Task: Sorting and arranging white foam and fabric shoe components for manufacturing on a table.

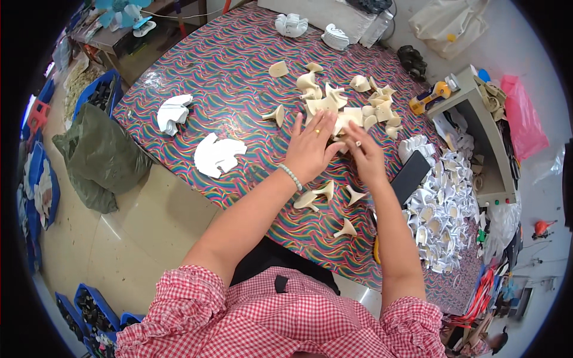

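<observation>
Cream-coloured curved pieces (322, 107), several with flared ends and narrow stems, lie in a loose heap on the patterned tabletop. My left hand (310, 146) rests over the near side of this heap, fingers stretched and spread, a ring and a beaded bracelet on it. Close to its thumb, my right hand (367, 155) has its fingers bent down at the heap's edge; what lies between them is hidden. More cream pieces (346, 228) are scattered nearer to me, below my hands. Single ones lie left of the heap, such as a stemmed piece (276, 115).
White stacked pieces lie at left (218, 155) and far side (291, 25). Right of my forearm are a black phone (410, 178) and a big pile of white-and-cream pieces (441, 209). A grey open box (498, 149) and yellow bottle (431, 97) stand beyond. A green bag (98, 155) sits left.
</observation>
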Demonstrator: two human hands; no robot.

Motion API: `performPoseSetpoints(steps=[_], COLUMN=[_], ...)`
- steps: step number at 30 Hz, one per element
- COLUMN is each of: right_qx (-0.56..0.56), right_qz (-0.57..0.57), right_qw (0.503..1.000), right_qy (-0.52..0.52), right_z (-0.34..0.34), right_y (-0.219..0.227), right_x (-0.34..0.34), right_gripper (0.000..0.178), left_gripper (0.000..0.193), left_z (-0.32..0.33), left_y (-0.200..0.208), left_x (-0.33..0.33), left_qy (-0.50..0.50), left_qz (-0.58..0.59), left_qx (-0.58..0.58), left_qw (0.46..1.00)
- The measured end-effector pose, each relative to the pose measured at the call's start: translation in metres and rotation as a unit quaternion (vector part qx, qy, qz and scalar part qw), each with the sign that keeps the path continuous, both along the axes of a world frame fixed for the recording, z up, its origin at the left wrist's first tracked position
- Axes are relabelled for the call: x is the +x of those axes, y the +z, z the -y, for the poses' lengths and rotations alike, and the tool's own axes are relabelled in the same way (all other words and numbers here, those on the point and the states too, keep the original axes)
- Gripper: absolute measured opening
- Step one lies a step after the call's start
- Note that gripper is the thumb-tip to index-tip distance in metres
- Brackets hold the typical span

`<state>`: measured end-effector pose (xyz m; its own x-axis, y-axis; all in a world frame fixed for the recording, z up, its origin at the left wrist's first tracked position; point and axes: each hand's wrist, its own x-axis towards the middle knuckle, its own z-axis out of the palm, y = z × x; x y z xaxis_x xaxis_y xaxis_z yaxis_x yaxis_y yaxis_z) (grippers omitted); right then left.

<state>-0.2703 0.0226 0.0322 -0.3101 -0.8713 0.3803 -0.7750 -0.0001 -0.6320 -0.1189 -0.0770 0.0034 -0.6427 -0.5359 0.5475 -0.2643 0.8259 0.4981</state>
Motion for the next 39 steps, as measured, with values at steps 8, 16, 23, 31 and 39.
performPoseSetpoints(steps=[8, 16, 23, 31, 39], right_qx=[-0.131, -0.16, -0.115, -0.171, -0.23], right_qz=[0.523, 0.499, 0.098, 0.661, 0.541], right_qw=[0.836, 0.846, 0.982, 0.73, 0.802], right_qy=[-0.103, -0.1, -0.115, -0.022, -0.105], right_z=[-0.015, -0.053, -0.037, -0.041, -0.039], right_y=[0.017, 0.023, 0.006, -0.002, -0.007], right_x=[-0.019, 0.006, 0.023, 0.006, -0.001], right_gripper=[0.035, 0.038, 0.021, 0.026, 0.025], left_gripper=[0.063, 0.055, 0.032, 0.03, 0.025], left_z=[0.01, 0.012, -0.024, 0.003, 0.009], left_y=[-0.008, 0.034, 0.019, 0.004, 0.017], left_x=[-0.033, -0.046, -0.016, -0.017, -0.002], left_qy=[0.067, 0.022, -0.254, -0.249, 0.014], left_qz=[0.1, -0.117, -0.221, -0.329, 0.048], left_qx=[-0.054, -0.059, 0.666, 0.735, 0.171], left_qw=[0.991, 0.991, 0.666, 0.538, 0.984])
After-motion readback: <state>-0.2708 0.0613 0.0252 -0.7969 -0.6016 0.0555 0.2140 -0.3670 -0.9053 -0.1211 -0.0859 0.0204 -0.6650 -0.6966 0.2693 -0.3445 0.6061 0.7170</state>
